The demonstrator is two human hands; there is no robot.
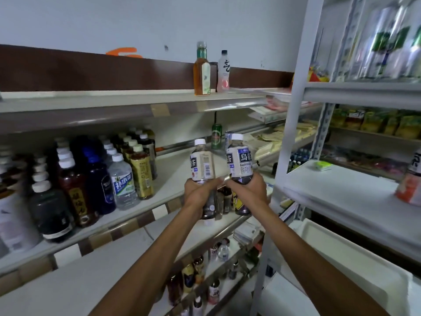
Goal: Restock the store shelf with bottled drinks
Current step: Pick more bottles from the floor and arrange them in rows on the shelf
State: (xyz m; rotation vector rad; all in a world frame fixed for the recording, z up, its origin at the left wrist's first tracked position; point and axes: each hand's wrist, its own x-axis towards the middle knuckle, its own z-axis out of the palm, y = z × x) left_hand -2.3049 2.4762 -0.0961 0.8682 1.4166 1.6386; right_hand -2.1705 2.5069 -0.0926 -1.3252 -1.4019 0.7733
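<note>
Pale wall point(136, 23) behind brown-backed shelving. Stocked bottles point(95, 179) crowding the middle shelf point(175, 176) at nine o'clock; white rack point(341, 197) at three. Centre, before that shelf, left hand point(200, 192) gripping left tea bottle point(202, 163), right hand point(248, 190) gripping right tea bottle point(239, 156), fingers curled round each, upright.

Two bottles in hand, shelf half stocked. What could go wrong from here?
1. The left hand and right hand each grip low, so the left tea bottle or right tea bottle may tip when set down.
2. The two bottles are held close together and could knock each other.
3. The bare stretch of the middle shelf lies between the yellow-label bottle and the green can; a careless placement might topple either.
</note>
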